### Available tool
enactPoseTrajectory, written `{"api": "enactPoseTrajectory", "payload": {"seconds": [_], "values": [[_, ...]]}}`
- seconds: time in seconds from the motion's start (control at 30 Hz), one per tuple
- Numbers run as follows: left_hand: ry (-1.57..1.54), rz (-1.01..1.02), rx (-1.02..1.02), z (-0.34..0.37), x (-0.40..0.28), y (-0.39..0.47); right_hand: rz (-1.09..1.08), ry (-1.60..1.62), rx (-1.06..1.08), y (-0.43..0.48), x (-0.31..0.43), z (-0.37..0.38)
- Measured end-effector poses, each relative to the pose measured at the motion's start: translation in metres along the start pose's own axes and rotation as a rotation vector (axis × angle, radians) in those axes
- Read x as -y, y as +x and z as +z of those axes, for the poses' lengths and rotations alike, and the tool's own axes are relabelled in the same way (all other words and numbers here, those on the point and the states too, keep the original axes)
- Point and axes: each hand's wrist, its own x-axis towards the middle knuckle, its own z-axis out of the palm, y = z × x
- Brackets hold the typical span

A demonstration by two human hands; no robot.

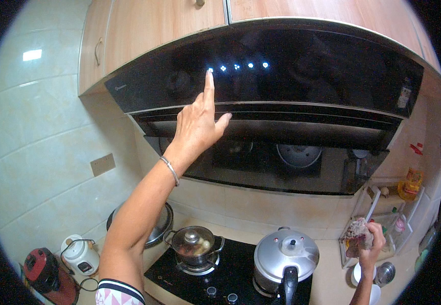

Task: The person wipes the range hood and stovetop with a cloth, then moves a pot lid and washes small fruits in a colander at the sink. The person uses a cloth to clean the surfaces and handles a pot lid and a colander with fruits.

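My left hand (199,118) reaches up to the black glass front of the range hood (300,80). Its index finger touches the leftmost of several lit touch icons (237,66), and the thumb stands apart. A silver bracelet (170,170) circles that wrist. Over at the right, my right hand (375,236) grips a crumpled greyish cloth (358,234), raised in front of a condiment rack (399,213). Below, a glass-lidded pot (193,246) with food inside stands on the left burner of the gas hob (239,249). A silver pressure cooker (287,253) stands on the right burner.
Wooden cabinets (163,34) hang above the hood. At the lower left are a red-and-black appliance (39,270) and a white appliance (80,253) with a cord. A large lidded pan (163,225) sits behind my left arm. White bowls (358,275) and a bottle of yellow oil (410,185) are at right.
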Motion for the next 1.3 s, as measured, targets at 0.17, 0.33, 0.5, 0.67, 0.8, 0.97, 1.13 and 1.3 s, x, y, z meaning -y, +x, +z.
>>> {"api": "enactPoseTrajectory", "payload": {"seconds": [0.17, 0.33, 0.5, 0.67, 0.8, 0.97, 1.13, 1.3], "values": [[-0.044, 0.129, -0.011, -0.007, -0.026, -0.006, -0.007, 0.000, 0.012, 0.001, 0.002, 0.001], [-0.093, 0.191, 0.006, -0.007, -0.054, 0.005, -0.008, 0.019, 0.002, 0.001, 0.003, 0.002], [-0.074, 0.201, 0.020, -0.002, -0.066, 0.019, 0.018, 0.009, 0.005, 0.000, 0.002, -0.002], [-0.031, 0.197, 0.009, 0.005, -0.069, 0.027, 0.008, 0.000, -0.013, -0.001, -0.002, -0.007], [0.003, 0.193, 0.014, 0.008, -0.073, 0.030, 0.019, 0.002, -0.033, -0.002, -0.004, -0.006], [-0.020, 0.212, 0.001, 0.004, -0.076, 0.025, 0.028, 0.013, -0.028, -0.003, -0.002, -0.004], [-0.049, 0.244, 0.040, -0.003, -0.072, 0.006, 0.023, 0.010, -0.017, -0.001, 0.000, -0.005], [-0.030, 0.214, 0.054, -0.005, -0.066, 0.005, 0.022, 0.021, -0.009, -0.001, -0.002, -0.004]]}}
